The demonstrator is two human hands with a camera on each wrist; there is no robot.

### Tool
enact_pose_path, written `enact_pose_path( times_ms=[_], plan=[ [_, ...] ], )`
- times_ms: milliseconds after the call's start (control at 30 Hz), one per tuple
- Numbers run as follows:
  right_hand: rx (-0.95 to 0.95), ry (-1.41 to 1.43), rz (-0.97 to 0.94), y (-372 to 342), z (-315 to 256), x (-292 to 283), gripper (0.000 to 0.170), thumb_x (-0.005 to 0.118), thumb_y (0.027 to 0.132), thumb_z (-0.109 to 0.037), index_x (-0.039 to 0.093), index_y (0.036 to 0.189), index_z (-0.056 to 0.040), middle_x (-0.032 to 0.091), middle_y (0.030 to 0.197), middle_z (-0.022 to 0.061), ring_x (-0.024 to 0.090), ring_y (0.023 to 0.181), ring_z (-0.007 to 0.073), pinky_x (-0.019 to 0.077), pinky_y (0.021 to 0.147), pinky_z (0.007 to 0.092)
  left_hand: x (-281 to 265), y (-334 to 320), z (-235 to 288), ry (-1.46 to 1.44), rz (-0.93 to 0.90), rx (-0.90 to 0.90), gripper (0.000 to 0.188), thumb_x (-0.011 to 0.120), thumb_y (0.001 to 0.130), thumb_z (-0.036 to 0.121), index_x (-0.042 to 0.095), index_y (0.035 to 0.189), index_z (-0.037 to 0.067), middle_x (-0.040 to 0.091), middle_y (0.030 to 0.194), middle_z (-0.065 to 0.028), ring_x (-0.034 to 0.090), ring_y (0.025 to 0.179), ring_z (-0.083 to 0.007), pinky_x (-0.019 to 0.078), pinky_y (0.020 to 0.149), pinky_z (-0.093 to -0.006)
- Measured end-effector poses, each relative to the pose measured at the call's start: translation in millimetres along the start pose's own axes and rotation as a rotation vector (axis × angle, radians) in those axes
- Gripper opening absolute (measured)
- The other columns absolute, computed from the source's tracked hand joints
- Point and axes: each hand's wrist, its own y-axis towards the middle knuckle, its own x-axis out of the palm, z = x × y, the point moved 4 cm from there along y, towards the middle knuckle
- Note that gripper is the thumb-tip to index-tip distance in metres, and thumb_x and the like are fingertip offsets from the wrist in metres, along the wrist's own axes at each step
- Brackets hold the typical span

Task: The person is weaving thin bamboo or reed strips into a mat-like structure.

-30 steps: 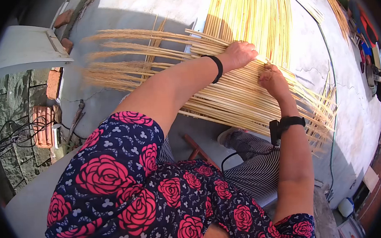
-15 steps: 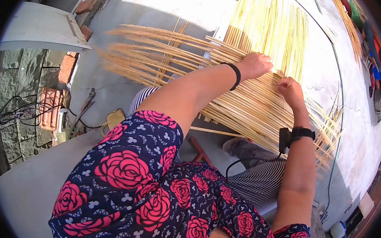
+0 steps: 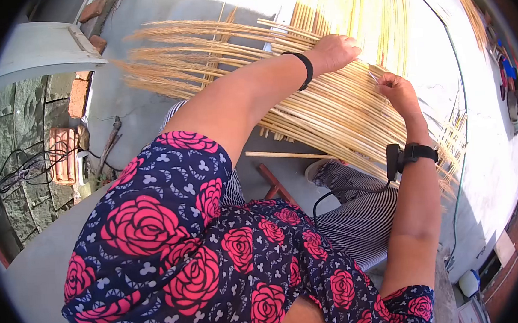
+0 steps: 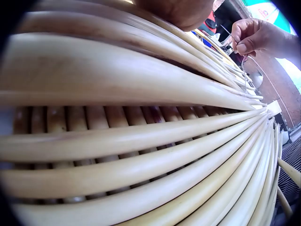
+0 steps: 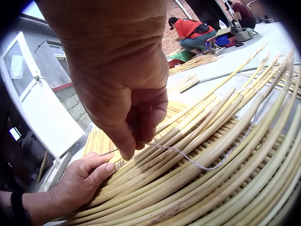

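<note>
Long pale stalks (image 3: 327,111) lie side by side across a second layer of stalks (image 3: 351,17) running away from the body. On the upper edge of the crossing bundle, my left hand (image 3: 337,53) grips stalks, thumb and fingers bent around them; in the right wrist view that hand (image 5: 77,186) is at lower left. Just right of it, my right hand (image 3: 399,91) pinches a thin needle (image 5: 109,152) above the stalks. A twisted pale thread (image 5: 202,165) trails from the pinch across the stalks. The left wrist view shows the right hand (image 4: 258,37) raised, needle (image 4: 226,31) protruding.
One loose stalk (image 3: 288,154) lies below the bundle, near a reddish wooden piece (image 3: 277,184). Feathery stalk ends (image 3: 155,49) spread left. A hose (image 3: 458,75) runs along the right. Bricks and a white panel (image 3: 41,47) stand left. A person in red (image 5: 190,30) crouches beyond.
My right hand has moved slightly away from my left hand and the stalks, and the needle now shows at its fingertips. The left hand stays on the bundle's upper edge. The head view has shifted.
</note>
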Motion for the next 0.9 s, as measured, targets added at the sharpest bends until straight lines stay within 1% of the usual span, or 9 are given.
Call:
enact_pose_path(
  times_ms=[167, 200, 333, 500, 633, 700, 767, 867, 900],
  plan=[
    [-0.053, -0.009, -0.084, -16, -31, 11, 0.009, 0.067, 0.078, -0.01, 0.064, 0.083, -0.0034, 0.056, 0.067, 0.0018, 0.049, 0.065, 0.0092, 0.0433, 0.064, 0.0253, 5, 1, -10, 0.076, 0.024, 0.02, 0.013, 0.062, 0.076, 0.019, 0.06, 0.087, 0.012, 0.059, 0.082, -0.0055, 0.061, 0.08, -0.0244, 0.0518, 0.068, -0.0359],
    [-0.113, -0.006, -0.043, -13, -32, 16, 0.01, 0.066, 0.078, -0.011, 0.065, 0.085, -0.0041, 0.06, 0.069, 0.0059, 0.056, 0.069, 0.0146, 0.0459, 0.068, 0.0286, 5, 2, -11, 0.085, 0.01, 0.005, 0.013, 0.061, 0.077, 0.019, 0.06, 0.087, 0.012, 0.059, 0.082, -0.0055, 0.061, 0.08, -0.0245, 0.0519, 0.067, -0.0358],
    [-0.226, -0.266, 0.1, -4, -36, 25, 0.019, 0.065, 0.077, -0.013, 0.065, 0.096, -0.0097, 0.063, 0.091, 0.0105, 0.061, 0.089, 0.0292, 0.0479, 0.079, 0.0381, -1, -6, -11, 0.101, -0.06, -0.054, 0.011, 0.06, 0.079, 0.02, 0.059, 0.085, 0.011, 0.06, 0.084, -0.0058, 0.062, 0.082, -0.0246, 0.0522, 0.066, -0.035],
    [-0.199, -0.258, 0.156, -25, -54, 5, 0.02, 0.067, 0.078, -0.017, 0.066, 0.096, -0.0088, 0.064, 0.09, 0.0094, 0.063, 0.081, 0.0253, 0.0494, 0.075, 0.0348, 6, -12, -11, 0.145, -0.047, -0.043, 0.012, 0.062, 0.077, 0.021, 0.058, 0.081, 0.01, 0.059, 0.081, -0.0064, 0.061, 0.084, -0.0237, 0.0517, 0.069, -0.0345],
    [0.217, 0.135, -0.091, -96, -85, 14, 0.028, 0.064, 0.085, -0.028, 0.066, 0.081, -0.0011, 0.062, 0.064, 0.0085, 0.059, 0.061, 0.0178, 0.0496, 0.062, 0.0289, 1, -12, -12, 0.161, -0.009, -0.028, 0.012, 0.063, 0.077, 0.024, 0.06, 0.083, 0.013, 0.061, 0.085, -0.0062, 0.061, 0.087, -0.0253, 0.0514, 0.071, -0.0355],
    [0.486, 0.636, -0.169, -141, -71, 62, 0.036, 0.06, 0.088, -0.035, 0.064, 0.078, -0.0007, 0.061, 0.065, 0.0057, 0.058, 0.059, 0.0185, 0.0501, 0.061, 0.0289, 5, -12, -14, 0.201, -0.045, -0.047, 0.012, 0.062, 0.077, 0.024, 0.061, 0.084, 0.014, 0.061, 0.087, -0.0064, 0.061, 0.087, -0.0259, 0.0513, 0.072, -0.0362],
    [0.795, 1.147, -0.19, -193, -51, 125, 0.038, 0.062, 0.087, -0.039, 0.06, 0.091, -0.0016, 0.062, 0.083, 0.0095, 0.06, 0.072, 0.0207, 0.0514, 0.068, 0.0303, 1, -10, -13, 0.182, -0.045, -0.051, 0.013, 0.063, 0.077, 0.024, 0.063, 0.086, 0.014, 0.062, 0.089, -0.0068, 0.061, 0.09, -0.026, 0.0514, 0.074, -0.0361],
    [1.087, 1.966, 0.088, -227, -23, 196, 0.05, 0.068, 0.082, -0.042, 0.052, 0.108, -0.0024, 0.055, 0.106, 0.0133, 0.056, 0.095, 0.0232, 0.0478, 0.086, 0.0363, 7, -12, -15, 0.216, -0.078, -0.082, 0.012, 0.062, 0.078, 0.025, 0.063, 0.083, 0.014, 0.063, 0.093, -0.0074, 0.061, 0.092, -0.0274, 0.0515, 0.073, -0.0373],
    [1.013, 2.048, 0.185, -224, -18, 196, 0.054, 0.069, 0.08, -0.043, 0.05, 0.111, -0.0023, 0.052, 0.11, 0.0128, 0.052, 0.101, 0.024, 0.0442, 0.09, 0.0383, 7, -12, -13, 0.198, -0.126, -0.104, 0.012, 0.061, 0.079, 0.025, 0.063, 0.083, 0.014, 0.064, 0.092, -0.0079, 0.061, 0.091, -0.0277, 0.0514, 0.073, -0.0379]
  ],
)
